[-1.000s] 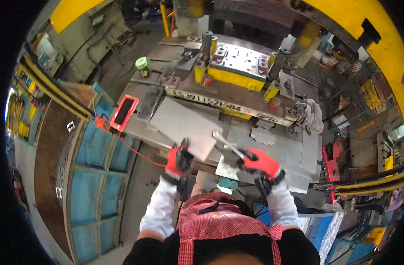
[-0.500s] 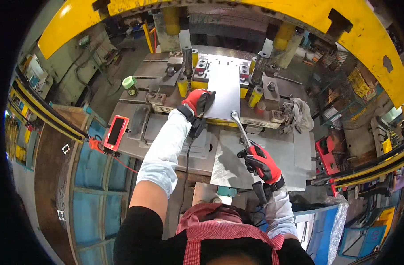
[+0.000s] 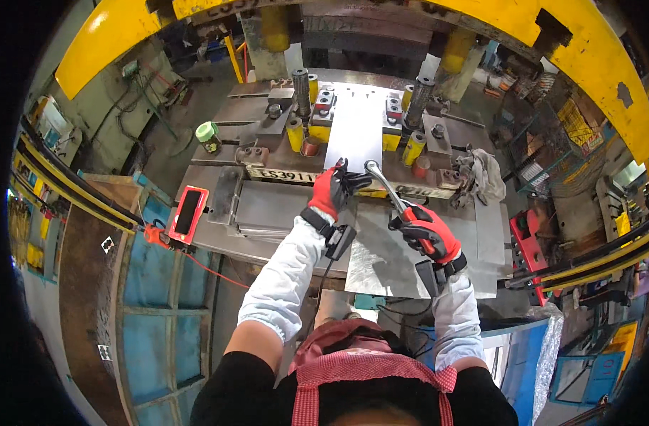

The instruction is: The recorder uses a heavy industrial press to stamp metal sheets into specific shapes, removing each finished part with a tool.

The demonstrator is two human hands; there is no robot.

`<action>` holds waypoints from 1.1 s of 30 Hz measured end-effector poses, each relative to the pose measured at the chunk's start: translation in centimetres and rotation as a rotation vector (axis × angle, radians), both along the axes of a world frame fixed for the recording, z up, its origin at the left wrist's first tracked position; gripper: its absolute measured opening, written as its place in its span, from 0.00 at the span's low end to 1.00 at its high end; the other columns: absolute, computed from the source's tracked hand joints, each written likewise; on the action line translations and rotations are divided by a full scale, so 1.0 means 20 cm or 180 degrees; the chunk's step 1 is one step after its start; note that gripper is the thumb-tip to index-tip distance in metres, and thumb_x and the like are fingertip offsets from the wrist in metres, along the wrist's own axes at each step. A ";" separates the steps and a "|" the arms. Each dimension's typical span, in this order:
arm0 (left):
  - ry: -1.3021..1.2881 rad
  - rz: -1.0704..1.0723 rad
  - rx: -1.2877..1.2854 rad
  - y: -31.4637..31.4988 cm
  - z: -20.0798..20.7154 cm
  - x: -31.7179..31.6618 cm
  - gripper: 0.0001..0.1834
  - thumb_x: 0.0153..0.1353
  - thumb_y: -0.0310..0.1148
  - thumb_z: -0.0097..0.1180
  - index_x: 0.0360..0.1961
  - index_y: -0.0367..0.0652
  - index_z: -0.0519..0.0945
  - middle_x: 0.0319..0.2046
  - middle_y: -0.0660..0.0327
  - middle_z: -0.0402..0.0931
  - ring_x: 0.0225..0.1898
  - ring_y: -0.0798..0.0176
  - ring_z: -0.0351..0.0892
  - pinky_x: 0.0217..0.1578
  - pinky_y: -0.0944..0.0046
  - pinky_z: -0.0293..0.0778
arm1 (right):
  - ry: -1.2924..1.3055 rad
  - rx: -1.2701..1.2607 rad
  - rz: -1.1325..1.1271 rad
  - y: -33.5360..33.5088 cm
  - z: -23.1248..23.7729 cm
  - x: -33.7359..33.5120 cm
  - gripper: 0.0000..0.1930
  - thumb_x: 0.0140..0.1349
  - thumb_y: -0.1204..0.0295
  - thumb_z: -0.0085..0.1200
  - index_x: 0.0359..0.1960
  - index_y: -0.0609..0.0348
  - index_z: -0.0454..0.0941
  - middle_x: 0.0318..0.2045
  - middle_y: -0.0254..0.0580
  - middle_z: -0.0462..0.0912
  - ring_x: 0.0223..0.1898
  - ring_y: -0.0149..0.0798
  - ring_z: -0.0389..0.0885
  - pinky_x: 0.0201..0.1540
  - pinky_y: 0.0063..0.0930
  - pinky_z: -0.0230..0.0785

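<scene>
A shiny flat metal sheet [image 3: 356, 135] lies lengthwise in the press die [image 3: 282, 172], between its upright posts. At the sheet's near left corner is my left hand [image 3: 339, 187], in a red and black glove. Its thumb and fingers are apart, touching or very close to the near edge. My right hand [image 3: 427, 233], gloved alike, is wrapped round the red handle of a metal-shafted tool with a round head [image 3: 373, 167]. That head rests at the sheet's near right corner. Whether it grips the sheet cannot be seen.
Stacked metal plates [image 3: 271, 206] lie left of my left hand, and a wide grey sheet [image 3: 388, 263] under my right. A red-cased phone [image 3: 188, 213], green-lidded jar [image 3: 207, 135] and grey rag [image 3: 481, 177] sit around the die. A yellow press frame [image 3: 118, 35] arches overhead.
The metal sheet has slid farther into the die. My left hand has moved from its left side to its near edge. The tool's head has shifted slightly away with the sheet.
</scene>
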State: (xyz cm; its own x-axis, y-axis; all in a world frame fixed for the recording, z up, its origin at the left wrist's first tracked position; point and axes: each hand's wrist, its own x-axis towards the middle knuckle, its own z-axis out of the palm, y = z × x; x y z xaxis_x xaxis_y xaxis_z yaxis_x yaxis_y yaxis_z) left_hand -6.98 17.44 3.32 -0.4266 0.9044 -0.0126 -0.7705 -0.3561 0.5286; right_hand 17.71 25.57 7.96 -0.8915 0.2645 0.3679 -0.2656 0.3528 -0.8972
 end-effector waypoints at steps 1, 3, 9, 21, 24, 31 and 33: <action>-0.0057 0.0032 -0.0057 0.00 0.00 -0.01 0.17 0.63 0.39 0.44 0.39 0.32 0.69 0.35 0.41 0.75 0.35 0.47 0.78 0.39 0.55 0.77 | -0.0460 -0.0538 -0.0007 0.00 0.01 0.01 0.08 0.56 0.72 0.51 0.37 0.60 0.70 0.27 0.33 0.75 0.20 0.23 0.68 0.20 0.18 0.59; -0.0217 0.0010 -0.0054 0.01 -0.01 -0.02 0.14 0.62 0.37 0.44 0.36 0.33 0.67 0.35 0.36 0.73 0.37 0.42 0.77 0.41 0.52 0.76 | -0.1084 -0.2397 -0.0034 -0.02 0.03 -0.02 0.08 0.57 0.73 0.49 0.38 0.58 0.70 0.24 0.32 0.74 0.17 0.23 0.67 0.18 0.17 0.58; -0.0449 0.0270 -0.0272 0.04 0.01 -0.01 0.15 0.63 0.37 0.42 0.39 0.32 0.64 0.37 0.31 0.70 0.38 0.37 0.75 0.40 0.51 0.77 | -0.0180 -0.2361 -0.2044 -0.13 -0.35 0.24 0.24 0.58 0.70 0.49 0.57 0.53 0.60 0.24 0.33 0.75 0.14 0.23 0.64 0.15 0.17 0.58; -0.0569 0.0305 -0.0393 0.10 0.02 0.01 0.14 0.64 0.37 0.39 0.41 0.35 0.63 0.40 0.30 0.69 0.35 0.34 0.75 0.36 0.47 0.78 | 0.0620 -0.3042 -0.2722 -0.03 -1.03 0.64 0.13 0.54 0.63 0.50 0.22 0.49 0.58 0.11 0.35 0.65 0.07 0.35 0.63 0.07 0.27 0.55; -0.0553 0.0263 -0.0297 0.07 -0.02 -0.04 0.16 0.64 0.37 0.38 0.44 0.34 0.61 0.41 0.29 0.67 0.38 0.34 0.74 0.37 0.47 0.77 | 0.0631 -0.3373 -0.2901 -0.11 -0.90 0.55 0.12 0.56 0.63 0.49 0.22 0.49 0.59 0.10 0.35 0.65 0.07 0.36 0.64 0.06 0.27 0.54; -0.0500 0.0384 -0.0425 0.07 0.06 0.03 0.17 0.64 0.36 0.38 0.44 0.31 0.60 0.41 0.31 0.67 0.40 0.34 0.74 0.38 0.46 0.77 | 0.0377 -0.3131 -0.2850 -0.09 -0.92 0.60 0.13 0.57 0.63 0.47 0.21 0.50 0.59 0.09 0.35 0.64 0.07 0.35 0.64 0.07 0.27 0.55; -0.0561 0.0382 -0.0426 0.07 0.05 0.01 0.16 0.64 0.36 0.38 0.44 0.31 0.61 0.41 0.31 0.67 0.40 0.34 0.74 0.38 0.46 0.77 | 0.0514 -0.3181 -0.2804 -0.09 -0.91 0.58 0.13 0.58 0.63 0.47 0.21 0.50 0.59 0.09 0.34 0.64 0.07 0.34 0.65 0.07 0.27 0.55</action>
